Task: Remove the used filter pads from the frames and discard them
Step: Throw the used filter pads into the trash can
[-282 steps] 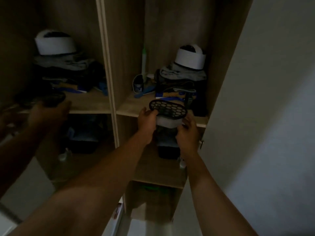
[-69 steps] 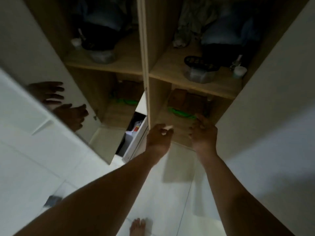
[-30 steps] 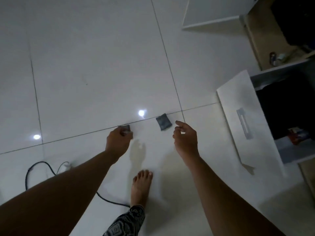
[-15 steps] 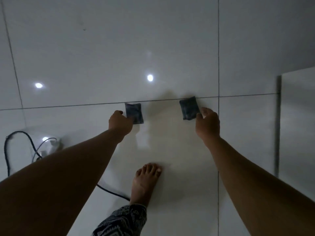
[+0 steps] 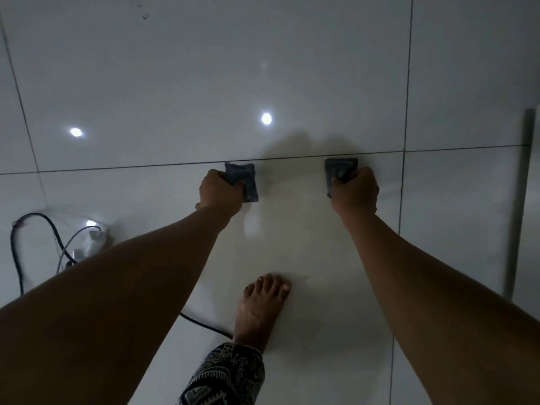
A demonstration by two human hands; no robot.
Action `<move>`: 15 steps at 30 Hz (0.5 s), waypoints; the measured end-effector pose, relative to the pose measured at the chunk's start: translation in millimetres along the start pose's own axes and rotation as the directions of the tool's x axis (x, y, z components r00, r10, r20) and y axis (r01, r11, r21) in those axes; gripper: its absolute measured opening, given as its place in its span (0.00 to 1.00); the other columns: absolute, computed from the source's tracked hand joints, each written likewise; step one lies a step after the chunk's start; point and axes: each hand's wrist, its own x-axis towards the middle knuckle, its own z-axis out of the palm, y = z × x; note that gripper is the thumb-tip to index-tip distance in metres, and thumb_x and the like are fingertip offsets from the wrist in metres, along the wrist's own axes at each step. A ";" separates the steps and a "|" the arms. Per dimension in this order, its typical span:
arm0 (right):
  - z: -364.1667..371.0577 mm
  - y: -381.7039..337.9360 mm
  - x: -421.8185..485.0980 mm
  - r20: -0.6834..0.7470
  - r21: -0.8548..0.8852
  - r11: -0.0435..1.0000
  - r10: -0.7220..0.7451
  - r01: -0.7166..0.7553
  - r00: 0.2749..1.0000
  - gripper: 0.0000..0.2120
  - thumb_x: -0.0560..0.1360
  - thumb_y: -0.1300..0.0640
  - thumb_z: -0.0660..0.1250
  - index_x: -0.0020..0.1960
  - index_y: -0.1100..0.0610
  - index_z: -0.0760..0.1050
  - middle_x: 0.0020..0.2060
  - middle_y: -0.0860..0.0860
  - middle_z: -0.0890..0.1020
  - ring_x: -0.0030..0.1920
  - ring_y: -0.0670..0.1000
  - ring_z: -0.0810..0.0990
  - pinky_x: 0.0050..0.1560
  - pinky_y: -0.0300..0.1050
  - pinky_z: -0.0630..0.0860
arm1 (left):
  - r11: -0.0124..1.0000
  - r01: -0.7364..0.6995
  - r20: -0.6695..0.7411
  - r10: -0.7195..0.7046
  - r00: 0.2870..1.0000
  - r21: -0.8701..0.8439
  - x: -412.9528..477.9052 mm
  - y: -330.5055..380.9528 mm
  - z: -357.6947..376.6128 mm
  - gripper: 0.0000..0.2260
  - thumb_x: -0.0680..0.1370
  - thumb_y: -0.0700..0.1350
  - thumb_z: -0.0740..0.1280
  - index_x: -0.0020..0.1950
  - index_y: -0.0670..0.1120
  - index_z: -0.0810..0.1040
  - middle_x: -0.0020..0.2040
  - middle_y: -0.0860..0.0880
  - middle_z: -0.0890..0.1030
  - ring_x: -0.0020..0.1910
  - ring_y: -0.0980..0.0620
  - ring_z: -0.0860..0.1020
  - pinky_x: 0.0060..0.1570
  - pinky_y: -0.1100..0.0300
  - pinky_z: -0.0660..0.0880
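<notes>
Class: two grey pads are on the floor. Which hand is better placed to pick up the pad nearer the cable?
Left. The left hand already grips that pad; the right hand holds the other pad, farther from the cable.

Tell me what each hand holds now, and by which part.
The left hand pinches a grey filter pad at its left edge. The right hand pinches another pad at its lower edge.

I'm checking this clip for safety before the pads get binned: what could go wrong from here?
1. A black cable runs across the floor tile just behind the bare foot; stepping back could snag it.
2. The left hand and right hand each grip a grey filter pad by an edge only, so one could slip and shed dirt.
3. The room is dim.
</notes>
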 end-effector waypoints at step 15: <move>-51.3 -30.5 -54.6 0.400 0.484 0.826 0.085 -0.289 0.912 0.07 0.77 0.59 0.68 0.55 0.56 0.76 0.45 0.53 0.80 0.45 0.51 0.78 0.58 0.55 0.78 | 0.915 0.167 0.388 -0.012 0.921 -0.368 -64.0 66.7 -47.8 0.07 0.72 0.35 0.71 0.49 0.40 0.82 0.45 0.41 0.84 0.39 0.46 0.84 0.39 0.56 0.83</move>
